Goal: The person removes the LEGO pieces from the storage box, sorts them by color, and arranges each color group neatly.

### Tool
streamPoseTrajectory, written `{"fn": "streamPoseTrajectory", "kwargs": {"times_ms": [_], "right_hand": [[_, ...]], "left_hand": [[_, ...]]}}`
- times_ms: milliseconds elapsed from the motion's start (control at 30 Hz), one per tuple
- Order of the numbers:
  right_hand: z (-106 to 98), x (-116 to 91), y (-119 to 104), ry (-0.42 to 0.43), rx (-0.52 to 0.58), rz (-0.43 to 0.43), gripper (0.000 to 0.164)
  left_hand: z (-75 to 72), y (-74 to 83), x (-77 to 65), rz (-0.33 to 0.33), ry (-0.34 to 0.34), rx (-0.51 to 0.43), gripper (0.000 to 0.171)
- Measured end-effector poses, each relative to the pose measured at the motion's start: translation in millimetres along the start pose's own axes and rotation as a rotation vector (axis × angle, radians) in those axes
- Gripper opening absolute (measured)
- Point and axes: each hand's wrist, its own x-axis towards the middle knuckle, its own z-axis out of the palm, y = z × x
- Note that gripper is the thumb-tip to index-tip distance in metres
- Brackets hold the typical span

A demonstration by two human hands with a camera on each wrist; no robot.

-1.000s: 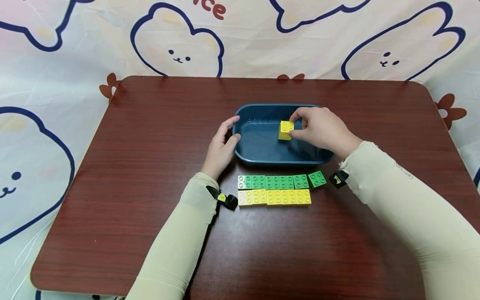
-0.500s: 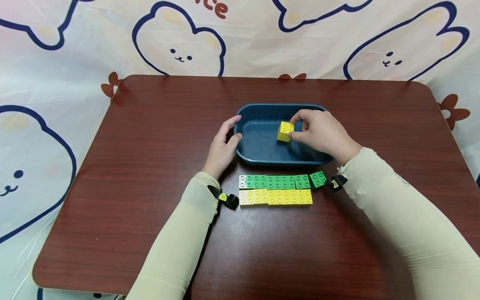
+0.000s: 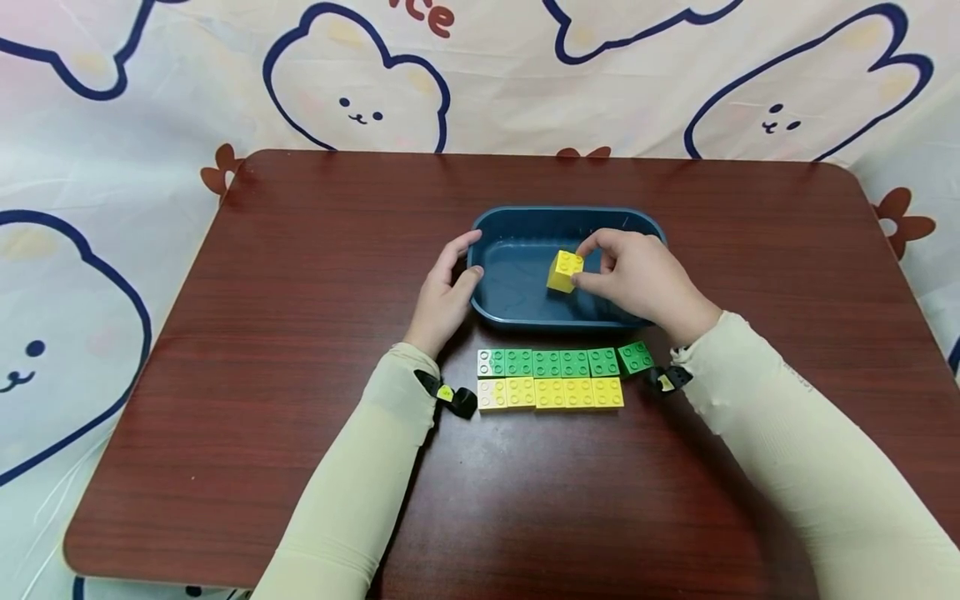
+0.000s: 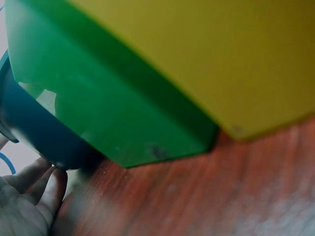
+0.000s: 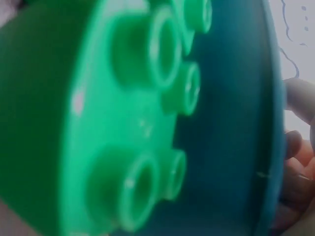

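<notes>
Between thumb and index finger, my right hand (image 3: 641, 275) pinches a yellow toy building block (image 3: 564, 271), a little tilted, over the inside of a dark blue tray (image 3: 510, 322). My left hand (image 3: 444, 296) lies at the tray's left end, its index fingertip and thumb tip on the rim. In the left wrist view, the fingers (image 4: 51, 189) of that hand reach straight against the outside of the tray wall. A row of green blocks (image 3: 547, 363) lies in front of the tray, the rightmost one (image 3: 635, 357) turned askew. Nearer me runs a row of yellow blocks (image 3: 550, 394).
The brown wooden table (image 3: 300, 375) has rounded corners, and a cloth (image 3: 495, 92) with cartoon figures hangs behind it. Black wrist cameras sit close by the block rows: the left one (image 3: 459, 403) beside the yellow row, the right one (image 3: 670, 379) beside the askew green block.
My right hand has shifted slightly left and toward me with the yellow block, which is more tilted now. The left hand and the block rows stay put.
</notes>
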Motion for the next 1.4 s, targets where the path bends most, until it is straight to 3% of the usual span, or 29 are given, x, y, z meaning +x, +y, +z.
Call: {"fn": "streamPoseTrajectory", "kwargs": {"times_ms": [567, 1067, 1400], "right_hand": [[-15, -52, -7, 0.074, -0.005, -0.124, 0.028], [-20, -106, 4, 0.185, -0.020, -0.238, 0.027], [-15, -133, 15, 0.220, -0.043, -0.240, 0.032]], "left_hand": [[-0.2, -0.2, 0.7, -0.010, -0.004, 0.004, 0.047], [-1.6, 0.9, 0.0, -0.013, -0.005, 0.000, 0.047], [-1.7, -0.6, -0.1, -0.019, -0.020, -0.012, 0.048]]}}
